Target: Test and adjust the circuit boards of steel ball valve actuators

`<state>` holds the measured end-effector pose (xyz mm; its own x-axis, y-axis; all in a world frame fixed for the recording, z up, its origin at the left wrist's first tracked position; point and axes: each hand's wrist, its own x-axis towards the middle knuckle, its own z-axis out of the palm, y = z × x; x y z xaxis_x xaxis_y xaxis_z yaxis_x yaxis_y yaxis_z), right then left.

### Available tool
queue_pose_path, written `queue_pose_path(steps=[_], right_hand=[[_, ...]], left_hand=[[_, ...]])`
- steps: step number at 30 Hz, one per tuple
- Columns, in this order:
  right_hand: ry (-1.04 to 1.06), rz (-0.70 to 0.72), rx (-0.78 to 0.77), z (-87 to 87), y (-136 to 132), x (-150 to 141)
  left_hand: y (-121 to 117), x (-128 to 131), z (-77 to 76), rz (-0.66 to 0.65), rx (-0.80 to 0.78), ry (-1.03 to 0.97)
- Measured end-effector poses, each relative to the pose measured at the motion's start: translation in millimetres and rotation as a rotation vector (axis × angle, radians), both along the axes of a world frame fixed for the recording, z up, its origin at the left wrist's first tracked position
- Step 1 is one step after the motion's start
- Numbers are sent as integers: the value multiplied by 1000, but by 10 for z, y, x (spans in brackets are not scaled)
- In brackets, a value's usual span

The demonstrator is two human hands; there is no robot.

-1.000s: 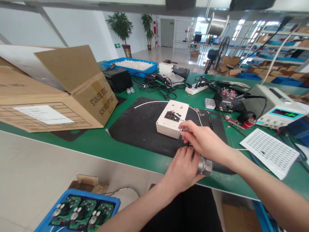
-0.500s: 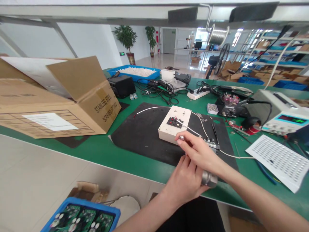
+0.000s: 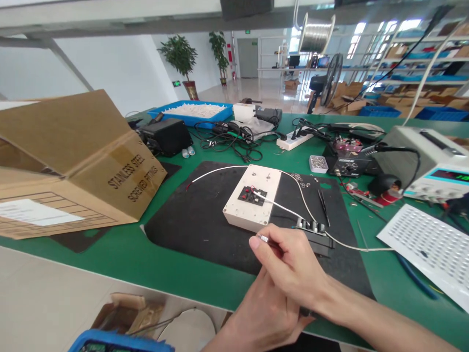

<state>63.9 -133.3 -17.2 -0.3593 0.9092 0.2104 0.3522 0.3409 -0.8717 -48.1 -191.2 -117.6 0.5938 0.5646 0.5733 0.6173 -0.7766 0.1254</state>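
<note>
My right hand point(image 3: 298, 271) is closed, with a small silvery metal piece point(image 3: 263, 238) pinched between thumb and forefinger. Below and partly behind it, my left hand point(image 3: 260, 308) wraps round a grey metal cylinder, now almost wholly covered by the hands. The two hands touch each other. Just beyond them a cream-coloured box point(image 3: 238, 215) lies on the black mat point(image 3: 190, 230). A black terminal block point(image 3: 252, 195) with red parts is on its top, and a white cable point(image 3: 284, 208) runs from it to a small circuit assembly point(image 3: 311, 226).
Tweezers point(image 3: 324, 208) and several small rings point(image 3: 298, 180) lie on the mat. A cardboard box point(image 3: 120, 176) stands left, a power supply point(image 3: 421, 156) right. A white sheet with rows of dots point(image 3: 428, 244) lies near the right edge. Tangled black cables point(image 3: 234, 139) lie behind.
The view has shifted, so the bench items appear lower and mostly further left. My right hand has come down over the left, and the metal cylinder is now mostly hidden.
</note>
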Motion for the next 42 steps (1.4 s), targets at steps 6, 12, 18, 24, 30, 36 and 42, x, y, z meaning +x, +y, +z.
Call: queue_pose_path(steps=[6,12,18,24,30,36,42], right_hand=[[147,-30,44,-75,2,43],[118,-98,106,-121,13,42],[-192,-29,320,89,21,-22],[-44,-135,387,516,-208,308],[60,-508,179,274,-640,928],[33,-531,118,-28,-768,1096],[-163,-448,176,-147,-796,1311]], left_hand=[[68,-3,15,-13,-48,-69],[82,-4,63,-6,-77,-74],[57,-1,115,-7,-162,-32],[13,31,256,84,-264,33],[-11,1,362,44,-241,67],[-15,-3,366,53,-246,72],[-19,-5,341,50,-261,87]])
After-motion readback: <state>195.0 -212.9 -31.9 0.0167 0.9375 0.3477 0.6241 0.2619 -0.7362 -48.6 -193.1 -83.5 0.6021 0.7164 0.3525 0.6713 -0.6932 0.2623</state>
